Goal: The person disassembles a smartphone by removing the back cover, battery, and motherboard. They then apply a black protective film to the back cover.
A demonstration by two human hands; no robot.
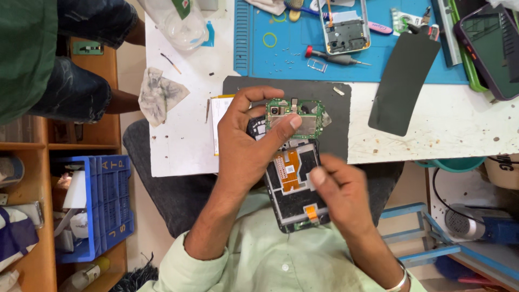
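Dark phone screen in purple case, desk's far right corner. Clear plastic package with green label, far left edge.

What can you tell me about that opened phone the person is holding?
The opened phone has its back cover off, showing a black inner frame with an orange flex ribbon and a small orange connector near the bottom. It is held above the table edge, lengthwise away from the person. The left hand lifts a green circuit board at its top; the right hand steadies its side.
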